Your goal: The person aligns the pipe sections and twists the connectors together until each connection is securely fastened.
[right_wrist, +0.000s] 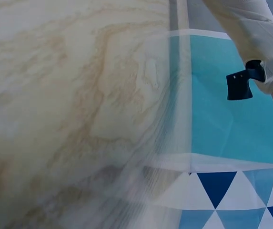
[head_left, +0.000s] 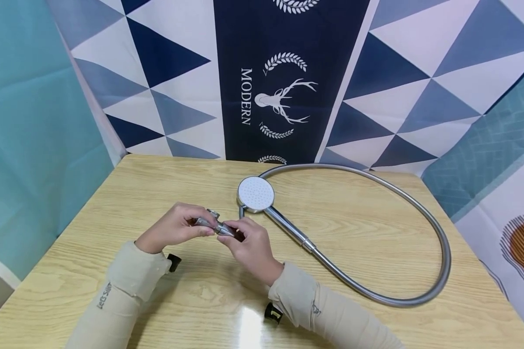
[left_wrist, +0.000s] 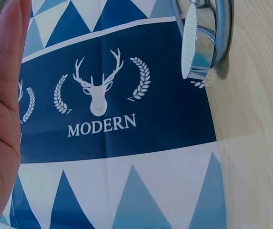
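Note:
My left hand [head_left: 181,224] grips a small chrome fitting [head_left: 206,222] with a short side knob, fingers over the top and thumb below. At its right end, my right hand [head_left: 254,245] pinches the metal connector [head_left: 226,230] between thumb and fingers. The two metal parts meet in line between the hands; fingers hide much of both. Just beyond them lies a handheld shower head [head_left: 255,194] with a round white spray face. In the left wrist view the left palm [left_wrist: 0,114] fills the left edge, and the shower head [left_wrist: 196,45] appears side-on.
A grey metal shower hose [head_left: 444,252] leaves the shower handle [head_left: 286,225], loops across the right of the wooden table [head_left: 192,310] and passes behind the shower head. Patterned cloth [head_left: 179,72] hangs at the table's back edge. Black wrist mounts [head_left: 272,313] sit under the sleeves.

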Action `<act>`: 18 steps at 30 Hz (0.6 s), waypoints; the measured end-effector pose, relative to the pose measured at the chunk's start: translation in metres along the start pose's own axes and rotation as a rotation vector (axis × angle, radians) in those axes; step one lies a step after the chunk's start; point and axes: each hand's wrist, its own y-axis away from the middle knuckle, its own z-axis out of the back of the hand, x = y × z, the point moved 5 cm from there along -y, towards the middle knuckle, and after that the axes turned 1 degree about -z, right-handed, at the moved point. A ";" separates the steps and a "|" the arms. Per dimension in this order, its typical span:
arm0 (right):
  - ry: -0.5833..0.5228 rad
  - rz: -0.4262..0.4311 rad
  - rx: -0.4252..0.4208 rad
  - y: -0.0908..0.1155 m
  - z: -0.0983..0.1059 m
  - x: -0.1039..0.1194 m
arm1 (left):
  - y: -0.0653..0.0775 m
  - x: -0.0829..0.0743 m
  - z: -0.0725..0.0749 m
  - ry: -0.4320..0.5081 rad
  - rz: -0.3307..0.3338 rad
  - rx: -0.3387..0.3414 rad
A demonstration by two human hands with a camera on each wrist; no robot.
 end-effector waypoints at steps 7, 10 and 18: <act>0.088 0.062 0.082 -0.001 0.001 0.000 | -0.001 -0.001 -0.001 0.013 -0.031 0.004; 0.084 0.049 0.105 0.000 -0.001 -0.001 | -0.001 -0.003 -0.001 0.011 -0.058 0.004; -0.035 -0.063 0.059 0.001 -0.003 -0.001 | -0.003 -0.007 -0.002 0.001 -0.074 0.016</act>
